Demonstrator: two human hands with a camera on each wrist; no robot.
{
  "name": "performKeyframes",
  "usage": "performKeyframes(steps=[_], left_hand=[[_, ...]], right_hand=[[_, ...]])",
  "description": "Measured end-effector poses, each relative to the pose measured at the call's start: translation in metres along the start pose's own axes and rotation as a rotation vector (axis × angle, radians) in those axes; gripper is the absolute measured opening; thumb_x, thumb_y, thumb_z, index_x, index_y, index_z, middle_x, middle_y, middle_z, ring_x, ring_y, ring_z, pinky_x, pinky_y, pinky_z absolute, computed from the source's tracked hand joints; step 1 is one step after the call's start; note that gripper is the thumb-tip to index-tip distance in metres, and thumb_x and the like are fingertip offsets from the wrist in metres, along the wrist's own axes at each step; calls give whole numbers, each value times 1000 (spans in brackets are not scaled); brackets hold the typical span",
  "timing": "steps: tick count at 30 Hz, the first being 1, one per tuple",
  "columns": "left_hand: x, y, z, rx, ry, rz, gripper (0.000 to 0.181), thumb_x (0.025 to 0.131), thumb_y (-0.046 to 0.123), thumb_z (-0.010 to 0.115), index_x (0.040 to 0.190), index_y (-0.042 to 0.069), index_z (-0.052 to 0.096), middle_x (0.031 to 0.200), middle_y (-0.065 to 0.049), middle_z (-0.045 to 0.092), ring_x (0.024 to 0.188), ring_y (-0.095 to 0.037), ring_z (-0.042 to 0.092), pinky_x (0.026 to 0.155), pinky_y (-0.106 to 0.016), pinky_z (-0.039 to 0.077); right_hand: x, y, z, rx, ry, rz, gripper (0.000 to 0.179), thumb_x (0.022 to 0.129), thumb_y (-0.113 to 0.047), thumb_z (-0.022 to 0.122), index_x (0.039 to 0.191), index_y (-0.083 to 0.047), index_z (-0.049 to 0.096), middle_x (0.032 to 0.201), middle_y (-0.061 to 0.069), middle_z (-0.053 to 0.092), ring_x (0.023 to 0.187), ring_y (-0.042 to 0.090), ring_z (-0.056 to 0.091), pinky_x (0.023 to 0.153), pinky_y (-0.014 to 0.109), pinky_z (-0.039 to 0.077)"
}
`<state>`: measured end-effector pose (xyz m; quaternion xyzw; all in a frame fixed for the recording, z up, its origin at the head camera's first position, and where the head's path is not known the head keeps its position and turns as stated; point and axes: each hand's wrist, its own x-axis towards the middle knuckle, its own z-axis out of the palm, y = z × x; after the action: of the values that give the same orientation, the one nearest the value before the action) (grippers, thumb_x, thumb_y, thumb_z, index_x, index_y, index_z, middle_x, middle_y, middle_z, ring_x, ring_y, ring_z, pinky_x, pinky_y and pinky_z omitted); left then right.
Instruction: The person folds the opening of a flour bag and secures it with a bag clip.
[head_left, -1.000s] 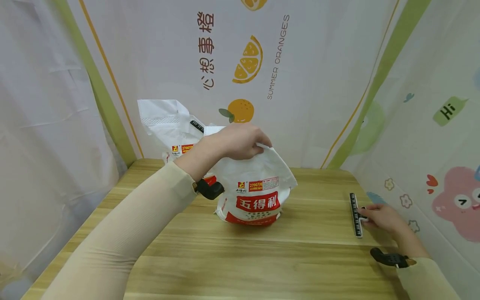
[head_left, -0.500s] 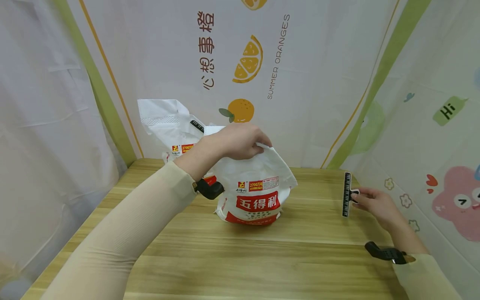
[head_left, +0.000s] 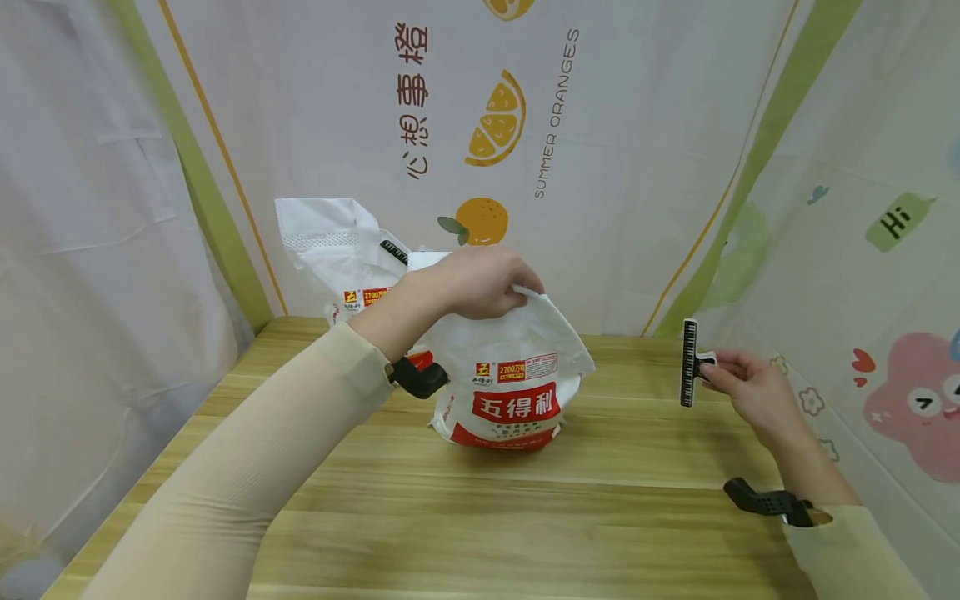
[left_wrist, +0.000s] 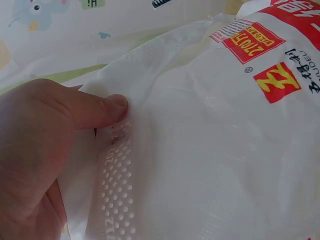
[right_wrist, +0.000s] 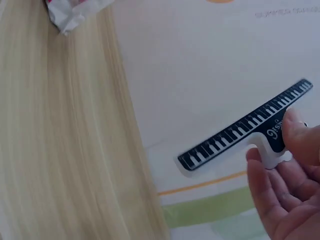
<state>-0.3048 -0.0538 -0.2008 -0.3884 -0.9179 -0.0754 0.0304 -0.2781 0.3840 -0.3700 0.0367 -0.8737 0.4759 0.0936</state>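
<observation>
My left hand reaches over a white flour bag with red lettering and pinches its top edge. In the left wrist view the thumb presses on the bag's front beside a dotted strip; the other fingers are mostly hidden. At the right, my right hand holds a long clip with a piano-key pattern by its handle. The right wrist view shows thumb and fingers on the clip's two handle sides, its long bar pointing away from the hand.
Behind the forearm stands a second flour bag, partly hidden, with another piano-key clip near its top. The wooden table meets printed curtains at the back and sides.
My right hand has brought the clip up off the table, slightly leftward and towards the back, its bar now nearly upright in the head view. The left hand and the bag have stayed put.
</observation>
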Motion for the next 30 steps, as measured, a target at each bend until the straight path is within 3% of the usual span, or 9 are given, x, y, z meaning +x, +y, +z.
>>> performKeyframes(steps=[6, 15, 19, 26, 30], left_hand=[[1, 0, 0, -1, -2, 5, 32, 109, 19, 67, 139, 21, 78, 136, 0, 78, 118, -20, 74, 98, -39, 63], [0, 0, 0, 6, -2, -3, 32, 109, 19, 67, 139, 21, 78, 137, 0, 78, 118, -21, 74, 100, -41, 62], [-1, 0, 0, 5, 4, -4, 32, 109, 19, 67, 139, 20, 77, 136, -1, 78, 116, -21, 74, 99, -41, 62], [-1, -1, 0, 6, 10, -1, 31, 108, 19, 67, 138, 20, 78, 134, -2, 78, 113, -22, 74, 97, -40, 63], [-1, -1, 0, 4, 11, -4, 31, 108, 20, 68, 138, 19, 78, 133, -2, 79, 113, -23, 74, 97, -40, 63]], right_hand=[[-5, -15, 6, -55, 104, -29, 36, 113, -21, 63, 133, 9, 63, 93, -31, 66, 85, -9, 68, 77, 12, 59], [-4, -38, 14, 33, 196, -114, 11, 108, -8, 69, 113, 2, 71, 90, -30, 70, 82, -7, 66, 74, 10, 57], [-3, -48, 19, 88, 207, -148, 8, 107, -8, 71, 109, -1, 72, 92, -24, 73, 83, -6, 68, 75, 9, 57], [1, -66, 28, 147, 209, -172, 8, 105, -5, 72, 109, 2, 72, 92, -27, 72, 85, -7, 68, 78, 9, 58], [3, -79, 35, 228, 203, -223, 4, 103, -1, 74, 102, -5, 74, 93, -23, 75, 83, -5, 70, 78, 10, 59]])
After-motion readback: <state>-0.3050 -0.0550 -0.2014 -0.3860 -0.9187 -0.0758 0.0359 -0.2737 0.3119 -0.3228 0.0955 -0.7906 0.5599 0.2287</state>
